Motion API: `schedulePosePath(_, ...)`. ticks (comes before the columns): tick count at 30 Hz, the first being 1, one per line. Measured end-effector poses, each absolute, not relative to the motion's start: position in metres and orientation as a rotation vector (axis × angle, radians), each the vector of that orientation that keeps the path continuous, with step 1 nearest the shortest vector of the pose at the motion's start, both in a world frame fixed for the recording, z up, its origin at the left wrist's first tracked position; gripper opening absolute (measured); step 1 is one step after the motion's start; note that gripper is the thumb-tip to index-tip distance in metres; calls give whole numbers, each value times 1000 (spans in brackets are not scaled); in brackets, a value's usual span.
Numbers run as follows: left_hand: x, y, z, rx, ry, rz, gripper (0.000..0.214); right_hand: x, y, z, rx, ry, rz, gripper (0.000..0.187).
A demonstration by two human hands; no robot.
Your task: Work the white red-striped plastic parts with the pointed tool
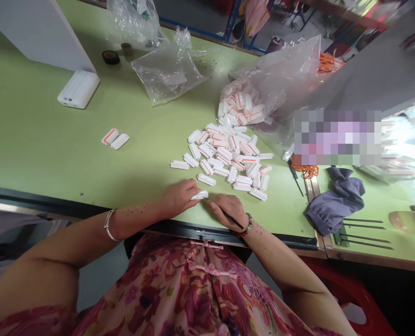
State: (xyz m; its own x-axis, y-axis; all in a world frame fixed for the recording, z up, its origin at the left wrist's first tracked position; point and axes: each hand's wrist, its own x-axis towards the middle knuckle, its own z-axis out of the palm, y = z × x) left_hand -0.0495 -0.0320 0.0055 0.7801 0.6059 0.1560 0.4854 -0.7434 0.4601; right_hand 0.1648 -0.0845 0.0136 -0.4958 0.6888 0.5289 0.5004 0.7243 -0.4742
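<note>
My left hand (pixel 177 198) pinches a small white plastic part (pixel 199 195) at the table's front edge. My right hand (pixel 228 211) is shut on a thin black pick (pixel 232 218), whose tip reaches that part. Just beyond both hands lies a loose heap of similar white parts with orange-red stripes (pixel 224 156). More of them fill a clear plastic bag (pixel 245 100) behind the heap. Off to the left, a pair of these parts (pixel 114 139) lies apart on the green tabletop (pixel 43 140).
A white plastic box (pixel 79 88), a black tape roll (pixel 110 57) and a flattened clear bag (pixel 167 70) stand towards the back. To the right are a crumpled grey-blue cloth (pixel 335 200), orange cord (pixel 307 171) and several thin black rods (pixel 364 231). A red chair (pixel 347 298) shows below.
</note>
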Motion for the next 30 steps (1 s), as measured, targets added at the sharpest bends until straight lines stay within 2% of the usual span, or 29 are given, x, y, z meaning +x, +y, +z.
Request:
schedulePosePath(16, -79, -34, 27, 2789, 916, 109, 25, 166, -86, 16, -985, -2122, 343, 21)
schedulePosePath(19, -105, -24, 37, 2775, 1103, 79, 31, 166, -85, 16, -971, -2141, 326, 24)
schedulePosePath(22, -133, -2, 46, 2736, 1497, 141, 37, 166, -84, 14, -947, -2167, 328, 25)
schedulePosePath(25, -159, 29, 47, 2518, 2070, 322, 63, 166, -84, 13, -956, -2175, 323, 26)
schedulePosePath(27, -174, 50, 42, 2304, 2243, 315, 84, 166, -84, 13, -976, -2177, 325, 27)
schedulePosePath(30, -182, 72, 26, 2250, 2147, 224, 83, 167, -83, 13, -1004, -2195, 346, 28)
